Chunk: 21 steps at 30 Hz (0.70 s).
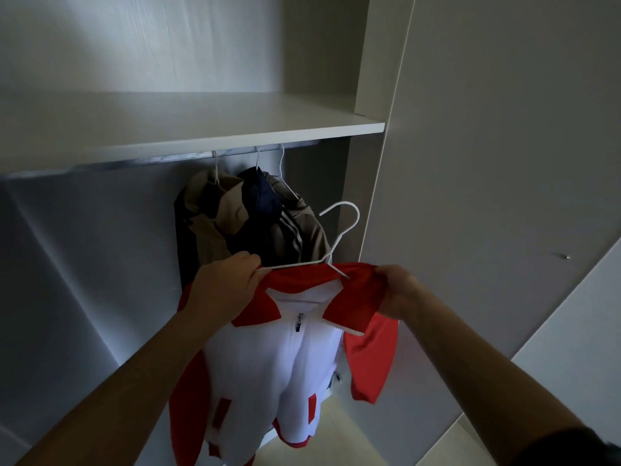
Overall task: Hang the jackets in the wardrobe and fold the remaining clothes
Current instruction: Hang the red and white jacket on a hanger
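1. The rail (pixel 235 151) is tucked right under the shelf (pixel 201 129) edge. The hung jackets (pixel 248 216) are bunched near the wardrobe's side panel (pixel 356 196), and open rail is left on their left.
2. The red and white jacket (pixel 302 364) is held up in front of them, below the rail, on a white hanger (pixel 339 242) with its hook unhooked.
3. The hanger's left tip is pinched by the left hand (pixel 225 284), and the jacket's red shoulder is gripped by the right hand (pixel 398 290).
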Tool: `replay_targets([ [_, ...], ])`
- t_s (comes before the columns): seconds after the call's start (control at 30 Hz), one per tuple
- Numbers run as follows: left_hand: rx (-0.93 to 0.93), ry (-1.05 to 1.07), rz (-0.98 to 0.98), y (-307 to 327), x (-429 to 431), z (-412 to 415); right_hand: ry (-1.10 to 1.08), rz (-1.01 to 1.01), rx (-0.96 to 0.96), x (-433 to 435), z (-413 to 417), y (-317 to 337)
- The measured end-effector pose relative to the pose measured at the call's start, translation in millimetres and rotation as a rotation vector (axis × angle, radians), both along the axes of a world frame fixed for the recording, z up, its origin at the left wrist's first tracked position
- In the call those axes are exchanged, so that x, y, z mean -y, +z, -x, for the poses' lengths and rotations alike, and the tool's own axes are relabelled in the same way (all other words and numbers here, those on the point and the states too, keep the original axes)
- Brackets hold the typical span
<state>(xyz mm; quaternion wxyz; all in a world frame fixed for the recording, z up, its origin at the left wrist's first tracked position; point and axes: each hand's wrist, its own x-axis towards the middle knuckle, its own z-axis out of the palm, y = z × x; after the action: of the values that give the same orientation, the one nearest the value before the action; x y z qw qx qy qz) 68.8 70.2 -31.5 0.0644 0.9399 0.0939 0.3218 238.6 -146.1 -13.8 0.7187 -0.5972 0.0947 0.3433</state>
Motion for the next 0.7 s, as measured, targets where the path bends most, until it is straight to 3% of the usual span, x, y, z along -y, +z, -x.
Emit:
replay_targets([
  [0.13, 0.045, -0.04, 0.021, 1, -14, 15, 0.033, 0.112, 0.063, -11, 10, -1],
  [0.27, 0.07, -0.091, 0.011, 0, -21, 26, 0.074, 0.246, 0.278, -17, 9, 2],
  [0.4, 0.081, -0.124, -0.029, 2, -24, 31, 0.301, 0.564, 0.61, -20, 18, 12],
  [0.53, 0.033, -0.076, 0.011, 2, -30, 38, 0.597, 0.434, 0.414, -7, 19, 9],
  [0.6, 0.016, -0.066, 0.039, 3, -32, 42, 0.64, 0.684, 0.641, -4, 20, 5],
  [0.67, 0.01, -0.066, 0.057, 4, -36, 45, 0.521, 1.003, 0.953, -1, 20, -4],
  [0.7, 0.012, -0.065, 0.058, 4, -40, 46, 0.423, 1.054, 1.035, 1, 21, -7],
])
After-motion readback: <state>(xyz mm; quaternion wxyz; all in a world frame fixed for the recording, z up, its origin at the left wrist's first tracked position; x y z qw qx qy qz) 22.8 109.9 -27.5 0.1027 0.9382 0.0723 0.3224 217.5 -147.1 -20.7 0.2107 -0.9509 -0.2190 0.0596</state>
